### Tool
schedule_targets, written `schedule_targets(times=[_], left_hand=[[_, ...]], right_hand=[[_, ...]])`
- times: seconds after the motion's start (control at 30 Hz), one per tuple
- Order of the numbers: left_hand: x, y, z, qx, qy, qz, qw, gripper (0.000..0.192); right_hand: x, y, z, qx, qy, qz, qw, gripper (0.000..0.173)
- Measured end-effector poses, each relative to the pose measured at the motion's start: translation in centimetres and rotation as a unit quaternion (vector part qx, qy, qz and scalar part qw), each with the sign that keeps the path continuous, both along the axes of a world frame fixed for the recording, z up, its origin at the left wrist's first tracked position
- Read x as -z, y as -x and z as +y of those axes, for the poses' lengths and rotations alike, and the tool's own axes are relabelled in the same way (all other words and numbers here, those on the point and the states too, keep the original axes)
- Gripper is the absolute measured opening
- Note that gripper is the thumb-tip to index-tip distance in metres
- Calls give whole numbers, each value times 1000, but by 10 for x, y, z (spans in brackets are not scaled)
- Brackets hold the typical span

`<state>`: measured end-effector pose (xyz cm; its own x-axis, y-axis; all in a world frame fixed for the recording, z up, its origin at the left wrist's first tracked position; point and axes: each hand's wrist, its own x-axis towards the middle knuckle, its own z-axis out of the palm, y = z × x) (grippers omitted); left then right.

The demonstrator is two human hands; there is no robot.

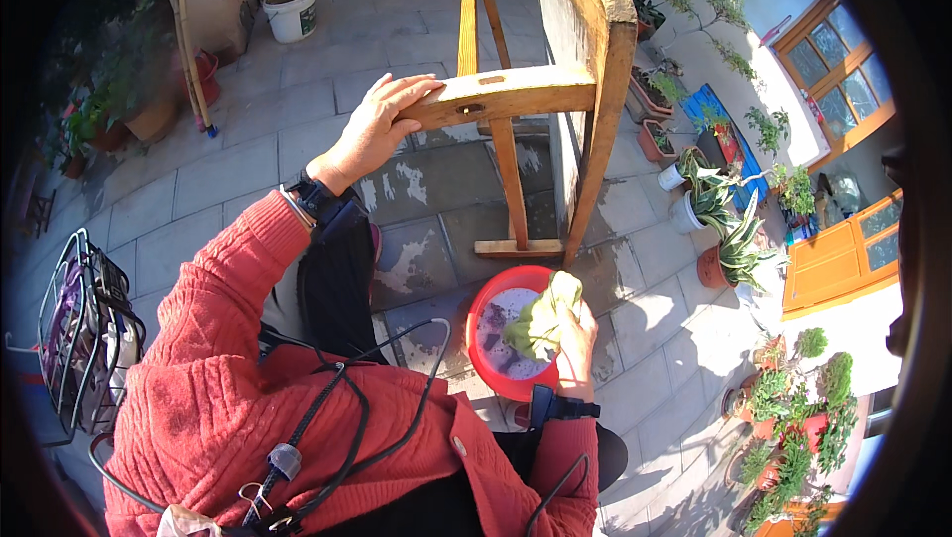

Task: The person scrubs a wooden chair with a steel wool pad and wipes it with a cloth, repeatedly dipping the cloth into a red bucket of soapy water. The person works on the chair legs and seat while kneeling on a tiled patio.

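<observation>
A small wooden table or stool [614, 53] is tipped on its side on the paving, its legs pointing left. My left hand [375, 124] grips the end of its upper near leg [520, 96], with the thumb on the side face and the fingers over the top. Below it stands a red plastic bucket [476, 336] holding cloudy, sudsy water with dark specks. Bunched in my right hand [576, 347] is a yellow-green cloth [549, 314], held over the bucket's right side. Whether the cloth's lower end touches the water I cannot tell.
Wet patches darken the paving slabs [424, 187] around the furniture. Potted plants [718, 265] line the right side by a wall with orange-framed windows. A white bucket [291, 13] stands at the upper left. A black wire basket [89, 336] is at my left.
</observation>
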<state>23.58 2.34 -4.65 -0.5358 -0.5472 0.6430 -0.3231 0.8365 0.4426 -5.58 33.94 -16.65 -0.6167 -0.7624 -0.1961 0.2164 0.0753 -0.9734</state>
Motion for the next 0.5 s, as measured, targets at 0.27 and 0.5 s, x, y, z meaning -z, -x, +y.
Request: schedule_targets(times=[0.27, 0.5], left_hand=[[23, 17, 66, 73, 46, 123, 989, 47], [58, 55, 90, 261, -139, 4, 955, 53]], right_hand=[[6, 7, 6, 43, -24, -54, 997, 25], [-4, 23, 14, 115, -54, -31, 991, 60]])
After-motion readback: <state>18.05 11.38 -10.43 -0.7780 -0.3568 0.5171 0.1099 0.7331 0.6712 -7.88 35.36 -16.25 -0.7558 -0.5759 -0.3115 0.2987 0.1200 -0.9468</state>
